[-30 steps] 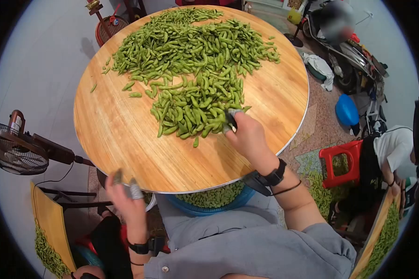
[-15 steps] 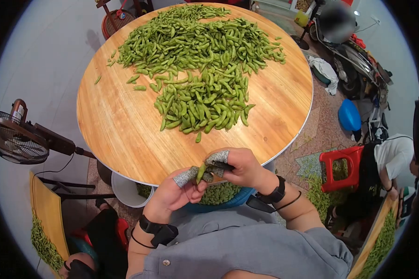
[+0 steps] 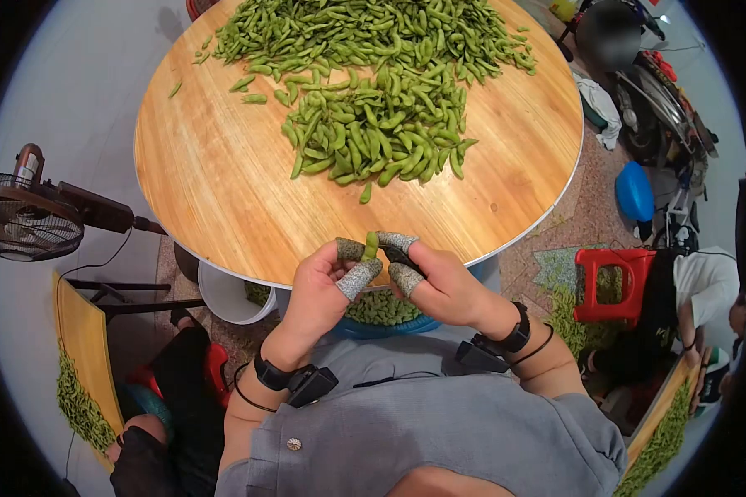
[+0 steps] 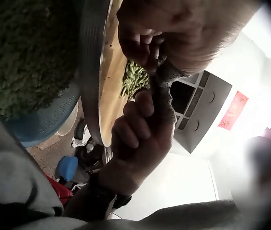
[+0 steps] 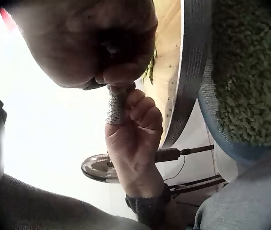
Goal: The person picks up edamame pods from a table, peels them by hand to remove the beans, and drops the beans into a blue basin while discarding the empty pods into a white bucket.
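Note:
Both hands meet over the near edge of the round wooden table (image 3: 224, 199). My left hand (image 3: 313, 290) pinches a green soybean pod (image 3: 371, 246) between thumb and forefinger. At the pod's other side, my right hand (image 3: 449, 288) has its curled thumb and forefinger closed in on it. Grey speckled tape wraps the thumbs and forefingers, with a dark patch between the right ones. In the wrist views the hands hide the pod. A heap of pods (image 3: 373, 132) spreads over the table beyond the hands. Below them, a blue basket (image 3: 381, 330) holds shelled beans (image 3: 383, 307).
A white bucket (image 3: 224, 300) stands under the table's left edge, near a brown fan (image 3: 41, 207). Side boards with pods flank me, with a person (image 3: 704, 282) at the right and another at the lower left. A red stool (image 3: 613, 311) stands on the right.
My right hand has come back from the heap with a pod, and my left hand has risen to meet it. The hands have since shifted slightly, with the pod now upright between the fingertips.

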A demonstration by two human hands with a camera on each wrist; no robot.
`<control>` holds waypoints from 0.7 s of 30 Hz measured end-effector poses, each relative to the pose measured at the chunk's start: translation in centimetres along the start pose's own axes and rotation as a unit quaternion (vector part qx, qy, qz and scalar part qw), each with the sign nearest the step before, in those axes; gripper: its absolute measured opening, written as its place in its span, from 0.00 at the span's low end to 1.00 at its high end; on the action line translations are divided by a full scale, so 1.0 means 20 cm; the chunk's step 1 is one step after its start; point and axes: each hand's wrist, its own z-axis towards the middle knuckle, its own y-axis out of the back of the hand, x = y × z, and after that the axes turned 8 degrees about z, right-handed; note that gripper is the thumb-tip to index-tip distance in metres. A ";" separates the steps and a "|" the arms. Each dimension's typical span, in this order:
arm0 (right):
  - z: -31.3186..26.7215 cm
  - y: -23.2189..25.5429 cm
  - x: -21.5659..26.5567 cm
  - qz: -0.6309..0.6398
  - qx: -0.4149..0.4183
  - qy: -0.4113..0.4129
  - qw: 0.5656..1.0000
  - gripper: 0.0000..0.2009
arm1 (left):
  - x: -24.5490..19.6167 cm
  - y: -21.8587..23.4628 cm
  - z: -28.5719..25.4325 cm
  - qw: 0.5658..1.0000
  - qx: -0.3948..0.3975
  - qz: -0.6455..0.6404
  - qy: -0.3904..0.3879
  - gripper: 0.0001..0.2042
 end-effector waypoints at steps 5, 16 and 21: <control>0.00 0.00 -0.03 0.035 0.036 -0.047 0.998 0.18 | 0.01 0.01 -0.01 1.000 0.003 0.017 -0.008 0.07; 0.03 -0.08 -0.17 0.145 -0.028 0.061 0.987 0.21 | 0.08 0.04 -0.03 0.932 -0.042 0.303 -0.197 0.07; -0.02 0.00 0.02 0.472 0.095 -0.257 0.838 0.19 | -0.01 0.05 -0.05 0.985 0.137 -0.082 0.059 0.06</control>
